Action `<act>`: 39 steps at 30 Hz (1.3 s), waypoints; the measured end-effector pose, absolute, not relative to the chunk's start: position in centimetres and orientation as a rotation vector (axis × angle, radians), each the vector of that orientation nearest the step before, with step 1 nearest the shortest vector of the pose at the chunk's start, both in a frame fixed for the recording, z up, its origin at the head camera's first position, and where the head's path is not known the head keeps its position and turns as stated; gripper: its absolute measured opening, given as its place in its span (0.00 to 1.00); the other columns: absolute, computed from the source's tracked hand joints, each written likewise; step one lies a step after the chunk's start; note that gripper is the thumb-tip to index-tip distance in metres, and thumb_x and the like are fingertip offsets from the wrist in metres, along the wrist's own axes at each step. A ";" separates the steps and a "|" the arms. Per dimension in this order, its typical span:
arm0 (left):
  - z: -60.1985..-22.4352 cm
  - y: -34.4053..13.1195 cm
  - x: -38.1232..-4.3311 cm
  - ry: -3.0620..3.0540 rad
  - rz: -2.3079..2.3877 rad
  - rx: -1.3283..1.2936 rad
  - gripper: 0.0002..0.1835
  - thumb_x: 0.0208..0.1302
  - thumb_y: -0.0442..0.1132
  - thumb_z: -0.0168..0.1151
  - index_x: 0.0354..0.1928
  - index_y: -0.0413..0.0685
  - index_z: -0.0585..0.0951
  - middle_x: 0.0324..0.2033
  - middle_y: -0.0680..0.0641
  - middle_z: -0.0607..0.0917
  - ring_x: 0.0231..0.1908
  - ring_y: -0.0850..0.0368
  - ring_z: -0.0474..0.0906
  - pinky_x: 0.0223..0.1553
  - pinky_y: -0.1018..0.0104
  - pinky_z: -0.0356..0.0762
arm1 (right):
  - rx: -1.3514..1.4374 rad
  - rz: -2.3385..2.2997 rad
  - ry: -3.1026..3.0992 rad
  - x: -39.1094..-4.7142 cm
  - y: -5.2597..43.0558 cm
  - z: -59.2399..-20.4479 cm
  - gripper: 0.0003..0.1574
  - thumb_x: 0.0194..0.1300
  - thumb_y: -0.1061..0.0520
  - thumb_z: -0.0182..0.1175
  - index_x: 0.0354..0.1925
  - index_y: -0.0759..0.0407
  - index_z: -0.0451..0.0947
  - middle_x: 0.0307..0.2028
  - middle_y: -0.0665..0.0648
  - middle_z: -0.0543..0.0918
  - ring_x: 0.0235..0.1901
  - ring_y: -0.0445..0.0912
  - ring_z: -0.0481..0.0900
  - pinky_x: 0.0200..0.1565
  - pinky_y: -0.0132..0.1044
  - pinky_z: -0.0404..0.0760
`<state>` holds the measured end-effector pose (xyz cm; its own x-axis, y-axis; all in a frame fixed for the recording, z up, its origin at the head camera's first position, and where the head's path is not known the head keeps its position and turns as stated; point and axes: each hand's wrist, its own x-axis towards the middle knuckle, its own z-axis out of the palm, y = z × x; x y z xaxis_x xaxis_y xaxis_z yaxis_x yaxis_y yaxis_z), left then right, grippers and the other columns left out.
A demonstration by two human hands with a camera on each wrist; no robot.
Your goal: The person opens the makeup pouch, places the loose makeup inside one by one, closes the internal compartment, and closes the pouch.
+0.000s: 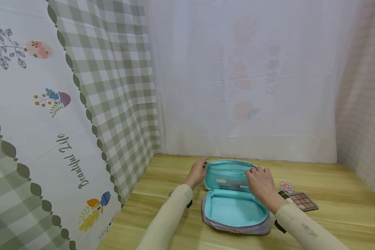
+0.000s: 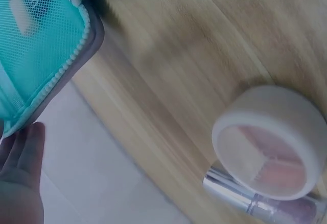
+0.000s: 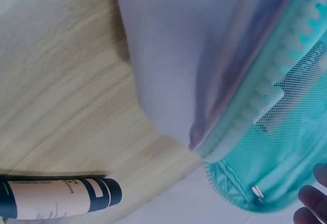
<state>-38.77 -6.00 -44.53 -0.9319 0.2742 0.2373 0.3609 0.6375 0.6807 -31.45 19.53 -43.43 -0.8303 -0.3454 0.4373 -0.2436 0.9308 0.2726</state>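
Observation:
A lavender cosmetic bag [image 1: 237, 229] with a turquoise lining stands unzipped on the table, its lid raised toward the back. The main compartment shows bare lining. Behind the mesh pocket [image 1: 228, 180] of the lid lie pale, slim items, partly veiled. My left hand [image 1: 197, 174] holds the lid's left edge; its fingers reach behind the corner in the left wrist view. Over the lid's upper right edge, my right hand [image 1: 262, 184] grips with bent fingers. Only a few fingertips [image 3: 312, 198] show in the right wrist view, beside the lid's rim.
Right of the bag lie an eyeshadow palette [image 1: 303, 201], a small clear compact [image 1: 286, 186] and a beige tube with dark ends [image 3: 56, 198]. On the left, a round three-colour compact [image 2: 276, 147] touches a silver-capped gloss tube [image 2: 276, 208]. Cloth curtains [image 1: 247, 139] hang behind.

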 end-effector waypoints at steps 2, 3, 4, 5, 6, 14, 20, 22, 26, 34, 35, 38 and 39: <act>-44.6 -6.1 -38.8 -2.760 -1.221 -0.537 0.32 0.72 0.24 0.49 0.75 0.50 0.62 0.64 0.38 0.74 0.61 0.43 0.73 0.56 0.56 0.77 | 0.418 -0.264 -2.600 -31.4 19.8 -43.4 0.07 0.65 0.62 0.64 0.42 0.59 0.82 0.33 0.59 0.80 0.35 0.56 0.78 0.34 0.50 0.72; -44.6 -6.2 -38.7 -2.774 -1.229 -0.538 0.33 0.72 0.24 0.49 0.76 0.50 0.61 0.66 0.38 0.72 0.63 0.41 0.72 0.57 0.55 0.76 | 0.416 -0.259 -2.602 -31.4 19.9 -43.3 0.07 0.65 0.62 0.64 0.42 0.60 0.82 0.32 0.59 0.80 0.35 0.56 0.78 0.34 0.50 0.73; -44.7 -6.4 -38.7 -2.788 -1.234 -0.540 0.33 0.72 0.24 0.49 0.76 0.50 0.61 0.67 0.38 0.71 0.64 0.41 0.70 0.58 0.54 0.75 | 0.414 -0.253 -2.603 -31.3 20.1 -43.3 0.07 0.64 0.62 0.64 0.42 0.60 0.83 0.33 0.59 0.80 0.35 0.56 0.78 0.35 0.50 0.73; -44.7 -6.5 -38.7 -2.806 -1.240 -0.536 0.33 0.72 0.25 0.49 0.76 0.50 0.60 0.68 0.39 0.70 0.65 0.41 0.69 0.58 0.53 0.75 | 0.413 -0.250 -2.604 -31.3 20.2 -43.3 0.08 0.64 0.61 0.64 0.43 0.60 0.83 0.33 0.60 0.80 0.35 0.56 0.78 0.35 0.51 0.74; -44.7 -6.6 -38.6 -2.821 -1.234 -0.533 0.32 0.72 0.25 0.49 0.76 0.50 0.61 0.68 0.39 0.69 0.65 0.41 0.68 0.59 0.52 0.74 | 0.412 -0.247 -2.608 -31.2 20.3 -43.3 0.08 0.64 0.61 0.64 0.43 0.60 0.83 0.33 0.60 0.80 0.35 0.56 0.78 0.35 0.51 0.74; -44.0 -8.1 -38.3 -2.899 -1.084 -0.643 0.26 0.75 0.34 0.53 0.73 0.48 0.66 0.67 0.42 0.72 0.65 0.43 0.69 0.61 0.50 0.72 | 0.389 -0.216 -2.658 -30.9 20.9 -43.1 0.10 0.65 0.60 0.64 0.45 0.60 0.83 0.36 0.61 0.82 0.37 0.57 0.79 0.36 0.53 0.74; -43.4 -8.9 -37.9 -2.933 -0.973 -0.737 0.26 0.75 0.41 0.55 0.72 0.47 0.67 0.67 0.44 0.72 0.65 0.46 0.69 0.63 0.51 0.70 | 0.362 -0.150 -2.692 -30.6 21.6 -43.1 0.13 0.65 0.56 0.66 0.46 0.61 0.83 0.39 0.63 0.83 0.39 0.60 0.80 0.39 0.56 0.75; -43.4 -9.1 -37.7 -2.944 -0.934 -0.761 0.27 0.74 0.42 0.56 0.72 0.45 0.68 0.67 0.44 0.72 0.66 0.46 0.68 0.64 0.52 0.68 | 0.347 -0.115 -2.708 -30.4 21.9 -43.1 0.14 0.65 0.56 0.66 0.47 0.61 0.83 0.40 0.64 0.83 0.41 0.61 0.80 0.40 0.58 0.75; -44.0 -9.2 -37.0 -2.975 -0.814 -0.842 0.29 0.72 0.44 0.60 0.70 0.42 0.69 0.67 0.43 0.72 0.67 0.47 0.66 0.67 0.53 0.65 | 0.336 -0.047 -2.731 -30.0 22.5 -43.3 0.17 0.65 0.56 0.66 0.50 0.62 0.82 0.43 0.65 0.83 0.43 0.63 0.80 0.43 0.60 0.74; -45.2 -9.2 -35.5 -3.072 -0.698 -0.921 0.41 0.64 0.59 0.65 0.73 0.47 0.66 0.71 0.43 0.66 0.70 0.47 0.62 0.67 0.52 0.64 | 0.327 0.038 -2.706 -29.5 24.3 -43.7 0.18 0.64 0.57 0.65 0.51 0.63 0.83 0.46 0.66 0.83 0.45 0.64 0.80 0.44 0.64 0.74; -45.3 -9.3 -35.3 -3.087 -0.696 -0.926 0.42 0.64 0.60 0.65 0.74 0.47 0.65 0.71 0.43 0.65 0.70 0.47 0.61 0.67 0.51 0.64 | 0.324 0.045 -2.702 -29.4 24.5 -43.7 0.18 0.64 0.57 0.66 0.50 0.63 0.83 0.46 0.66 0.83 0.45 0.64 0.80 0.43 0.64 0.74; -45.5 -9.3 -34.4 -3.114 -0.710 -0.968 0.45 0.62 0.62 0.65 0.74 0.48 0.64 0.73 0.42 0.63 0.71 0.46 0.60 0.67 0.49 0.64 | 0.313 0.052 -2.692 -29.3 25.2 -43.6 0.17 0.63 0.57 0.66 0.49 0.64 0.83 0.45 0.67 0.84 0.44 0.65 0.80 0.41 0.63 0.75; -45.5 -9.3 -34.1 -3.116 -0.704 -0.987 0.46 0.61 0.62 0.66 0.74 0.47 0.64 0.73 0.41 0.62 0.71 0.45 0.60 0.67 0.49 0.64 | 0.310 0.053 -2.692 -29.2 25.5 -43.4 0.17 0.62 0.57 0.66 0.48 0.64 0.83 0.45 0.67 0.83 0.44 0.65 0.80 0.40 0.63 0.75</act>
